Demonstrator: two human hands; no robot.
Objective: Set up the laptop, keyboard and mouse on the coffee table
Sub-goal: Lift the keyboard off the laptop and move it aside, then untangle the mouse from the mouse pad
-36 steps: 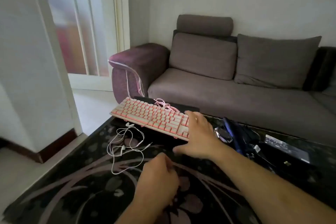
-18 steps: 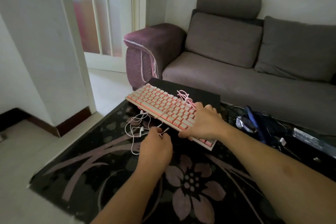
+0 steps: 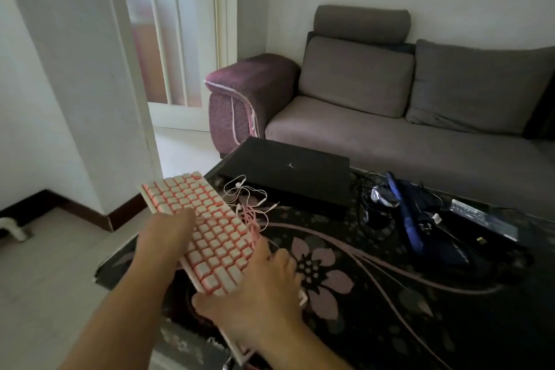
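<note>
Two bare forearms are seen, no sleeves worn. No rings, watch or bands are seen on the left hand [image 3: 166, 237] or right hand [image 3: 258, 294].

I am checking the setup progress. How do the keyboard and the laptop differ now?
The keyboard is pink and white; the laptop is black. The keyboard is held by the left hand and right hand; the laptop lies untouched on the coffee table, lid closed. The keyboard is nearer the camera; the laptop is by the sofa.

1 keyboard [image 3: 207, 228], 1 laptop [image 3: 288, 180], 2 hands, 1 earphone set [image 3: 249, 195], 1 sofa [image 3: 390, 117].
</note>
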